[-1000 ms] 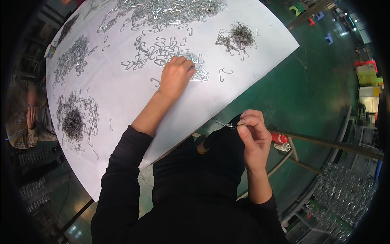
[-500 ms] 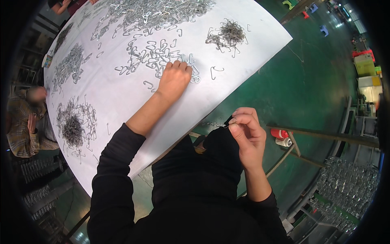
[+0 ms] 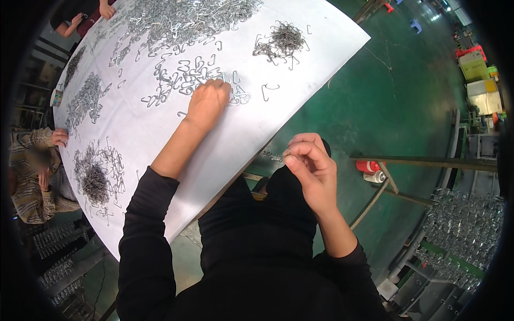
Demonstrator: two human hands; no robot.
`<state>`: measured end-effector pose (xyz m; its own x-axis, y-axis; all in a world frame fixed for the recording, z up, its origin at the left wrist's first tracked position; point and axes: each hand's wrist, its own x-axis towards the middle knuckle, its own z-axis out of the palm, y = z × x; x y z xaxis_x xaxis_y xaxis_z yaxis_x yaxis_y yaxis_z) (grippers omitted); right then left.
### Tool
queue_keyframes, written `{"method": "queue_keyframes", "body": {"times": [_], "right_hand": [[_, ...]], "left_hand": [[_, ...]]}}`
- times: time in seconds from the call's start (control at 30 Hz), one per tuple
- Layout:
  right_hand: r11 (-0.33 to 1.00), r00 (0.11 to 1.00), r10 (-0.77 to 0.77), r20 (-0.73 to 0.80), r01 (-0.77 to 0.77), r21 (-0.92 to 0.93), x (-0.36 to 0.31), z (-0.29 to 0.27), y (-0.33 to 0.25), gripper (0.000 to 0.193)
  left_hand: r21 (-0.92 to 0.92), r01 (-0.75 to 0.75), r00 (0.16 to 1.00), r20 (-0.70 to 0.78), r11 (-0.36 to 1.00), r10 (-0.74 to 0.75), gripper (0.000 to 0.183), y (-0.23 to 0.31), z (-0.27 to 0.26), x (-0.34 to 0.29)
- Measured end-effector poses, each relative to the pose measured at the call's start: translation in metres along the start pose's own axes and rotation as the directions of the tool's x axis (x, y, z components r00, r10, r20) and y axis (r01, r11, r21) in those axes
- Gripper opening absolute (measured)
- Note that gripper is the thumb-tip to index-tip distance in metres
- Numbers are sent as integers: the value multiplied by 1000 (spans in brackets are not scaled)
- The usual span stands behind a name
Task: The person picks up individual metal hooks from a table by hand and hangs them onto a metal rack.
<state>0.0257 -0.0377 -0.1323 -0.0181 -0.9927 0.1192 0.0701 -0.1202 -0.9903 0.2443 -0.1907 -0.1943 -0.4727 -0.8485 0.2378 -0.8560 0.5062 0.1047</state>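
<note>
Bent fingers of my left hand (image 3: pixel 209 102) press down into a loose group of shiny metal hooks (image 3: pixel 174 84) on the white-covered table (image 3: pixel 251 125). Its fingertips are hidden, so any hook between them does not show. Beyond the table's near edge, above my leg, my right hand (image 3: pixel 313 174) is closed in a pinch. From its thumb and forefinger a thin string of small linked metal pieces (image 3: pixel 272 155) stretches to the left. Two single hooks (image 3: pixel 266 92) lie apart to the right of the group.
A large heap of hooks (image 3: pixel 187 21) covers the far table. Darker wire piles sit at the right (image 3: pixel 287 38) and left (image 3: pixel 95 179). A co-worker in a plaid sleeve (image 3: pixel 45 140) is at the left edge. Red and white bottles (image 3: pixel 367 167) stand by a frame at right.
My left hand stays over the hooks, its fingers still bent down. My right hand has shifted slightly left and up with the linked string. A co-worker's hand now rests on the table's left edge.
</note>
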Motion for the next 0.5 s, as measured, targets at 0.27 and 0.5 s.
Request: {"method": "queue_keyframes", "body": {"times": [0.27,0.5], "right_hand": [[995,999,46,-16,-47,-88,1,-3,10,8],[993,996,79,-28,-81,-84,5,-4,14,9]], "left_hand": [[-754,415,894,235,510,-381,19,48,-31,-4],[-933,347,893,361,-101,-267,16,120,-70,-35]]}}
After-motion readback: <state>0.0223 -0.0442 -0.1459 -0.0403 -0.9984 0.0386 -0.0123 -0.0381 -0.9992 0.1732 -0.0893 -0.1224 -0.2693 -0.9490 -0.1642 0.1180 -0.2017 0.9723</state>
